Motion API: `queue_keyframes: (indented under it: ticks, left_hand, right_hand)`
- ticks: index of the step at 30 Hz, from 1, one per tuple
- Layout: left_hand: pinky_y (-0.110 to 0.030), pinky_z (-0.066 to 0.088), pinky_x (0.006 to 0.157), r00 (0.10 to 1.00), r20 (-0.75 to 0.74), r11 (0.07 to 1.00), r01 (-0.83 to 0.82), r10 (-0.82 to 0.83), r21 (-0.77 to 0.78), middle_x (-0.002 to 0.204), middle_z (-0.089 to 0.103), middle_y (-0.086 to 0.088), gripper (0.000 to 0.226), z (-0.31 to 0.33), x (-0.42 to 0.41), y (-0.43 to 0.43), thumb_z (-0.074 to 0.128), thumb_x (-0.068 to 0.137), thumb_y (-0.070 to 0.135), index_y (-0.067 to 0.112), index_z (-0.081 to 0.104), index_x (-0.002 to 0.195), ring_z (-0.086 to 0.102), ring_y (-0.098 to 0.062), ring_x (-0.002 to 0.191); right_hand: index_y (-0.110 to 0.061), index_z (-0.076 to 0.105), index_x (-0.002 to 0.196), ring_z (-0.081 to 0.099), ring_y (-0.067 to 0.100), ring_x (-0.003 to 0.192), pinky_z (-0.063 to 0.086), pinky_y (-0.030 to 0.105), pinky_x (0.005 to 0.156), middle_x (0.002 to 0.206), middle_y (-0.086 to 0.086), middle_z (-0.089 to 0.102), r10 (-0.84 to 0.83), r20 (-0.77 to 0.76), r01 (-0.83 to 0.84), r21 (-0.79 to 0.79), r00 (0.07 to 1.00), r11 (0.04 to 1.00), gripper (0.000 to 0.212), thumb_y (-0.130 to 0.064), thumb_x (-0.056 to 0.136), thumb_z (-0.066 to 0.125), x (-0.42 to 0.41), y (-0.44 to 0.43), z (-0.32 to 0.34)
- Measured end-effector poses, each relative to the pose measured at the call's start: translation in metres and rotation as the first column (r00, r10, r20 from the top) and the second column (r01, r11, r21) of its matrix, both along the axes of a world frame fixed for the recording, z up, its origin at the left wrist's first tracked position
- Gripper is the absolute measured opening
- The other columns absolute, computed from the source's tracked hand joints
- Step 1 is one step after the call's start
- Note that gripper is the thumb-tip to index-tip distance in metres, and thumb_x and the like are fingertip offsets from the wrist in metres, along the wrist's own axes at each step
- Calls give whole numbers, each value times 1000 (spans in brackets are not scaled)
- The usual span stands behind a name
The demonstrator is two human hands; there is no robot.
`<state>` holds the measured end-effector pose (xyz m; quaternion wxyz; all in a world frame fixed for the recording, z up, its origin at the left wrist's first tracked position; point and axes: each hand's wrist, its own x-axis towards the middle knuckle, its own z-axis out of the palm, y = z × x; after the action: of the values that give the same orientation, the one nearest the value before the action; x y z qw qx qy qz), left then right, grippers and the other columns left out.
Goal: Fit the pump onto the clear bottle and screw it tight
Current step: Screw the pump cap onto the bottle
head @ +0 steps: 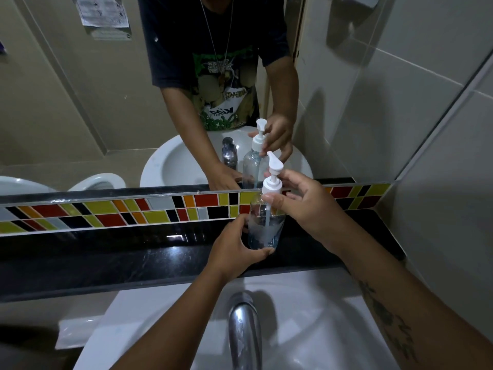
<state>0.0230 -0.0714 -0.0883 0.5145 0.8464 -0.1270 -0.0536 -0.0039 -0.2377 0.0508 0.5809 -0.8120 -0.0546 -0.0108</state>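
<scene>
Now hands point(237, 249) grip clear bottle point(262, 231) — white plastic pump point(272, 180) seated.

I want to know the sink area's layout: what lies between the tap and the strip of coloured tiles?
In the head view, the black ledge lies between the tap and the coloured tiles; the clear bottle stands on it.

Clear bottle point(264, 225) upright on black ledge point(133, 252); white pump point(272, 180) seated on neck.

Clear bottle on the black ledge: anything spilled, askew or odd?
Nothing stands out. The clear plastic bottle stands upright on the black stone ledge, left hand steadying it, right hand on the white pump. No spill shows.
</scene>
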Motion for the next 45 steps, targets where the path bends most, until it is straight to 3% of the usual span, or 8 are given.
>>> queue_keyframes:
  ticks: [7, 11, 18, 22, 28, 32, 36, 45]
  left_hand:
    - [-41, 61, 95, 1000, 3, 1000, 2, -2, -4, 125, 70, 16, 71, -1, 0, 0, 90, 64, 52, 39, 57, 125, 67, -8, 115]
    - [-35, 61, 93, 1000, -2, 1000, -1, 1, -2, 125, 70, 15, 70, -1, 0, -1, 92, 66, 46, 36, 58, 126, 68, -9, 115]
    - [-16, 51, 85, 1000, -4, 1000, -2, 2, 11, 127, 69, 14, 70, 0, -1, -1, 92, 69, 44, 36, 57, 129, 66, -8, 116]
    - [-15, 52, 84, 1000, -15, 1000, -1, 1, -4, 126, 69, 13, 67, 0, -1, -1, 93, 70, 41, 35, 58, 127, 67, -9, 114]
    - [-26, 60, 90, 1000, -14, 1000, -1, 1, -10, 123, 70, 13, 64, -3, 0, -1, 93, 69, 43, 36, 59, 122, 68, -8, 113]
    - [-34, 61, 94, 1000, -7, 1000, -2, 2, -17, 124, 70, 15, 67, -3, 0, -1, 92, 66, 48, 38, 58, 123, 67, -7, 114]
    - [-42, 62, 96, 1000, -12, 1000, -1, 1, -24, 126, 69, 15, 72, -3, 0, 0, 88, 61, 57, 41, 57, 124, 67, -10, 117]
    - [-43, 62, 95, 1000, -12, 999, 3, -3, -40, 126, 69, 13, 71, -2, 0, 0, 88, 61, 56, 38, 57, 123, 67, -11, 116]
  right_hand:
    - [-32, 63, 117, 63, -2, 108, 49, 18, 89, 118, -12, 69, -14, 7, 13, 51, 1000, 999, 31, -20, 89, 66, 0, -1, -3]
    - [-34, 59, 94, 67, 15, 100, 54, 36, 91, 98, -10, 68, -181, 121, 169, 104, 976, 980, 30, -20, 76, 80, 3, 11, -12]
    - [-35, 55, 114, 60, 7, 111, 47, 19, 94, 116, -12, 64, -112, 46, 108, 85, 993, 991, 50, -23, 74, 81, 4, 9, -11]
    - [-29, 60, 127, 61, 9, 118, 49, 35, 103, 126, -10, 66, -2, -28, 4, 45, 1000, 999, 43, -27, 85, 71, 4, -3, -5]
    - [-26, 65, 112, 68, -1, 100, 54, 16, 84, 109, -9, 72, -26, 23, 23, 127, 999, 992, 31, -12, 85, 71, 5, 2, -4]
    - [-24, 58, 93, 71, 16, 91, 59, 32, 81, 95, 2, 72, -124, 128, 118, 59, 984, 991, 28, -19, 76, 80, 7, 10, -9]
    - [-23, 56, 105, 66, 22, 103, 56, 47, 90, 108, 4, 68, -145, 139, 147, -7, 980, 989, 49, -35, 68, 85, 7, 10, -12]
    - [-24, 56, 132, 60, 2, 117, 49, 29, 100, 125, -9, 66, 36, -40, -36, -5, 999, 999, 42, -20, 90, 64, 3, -2, 0]
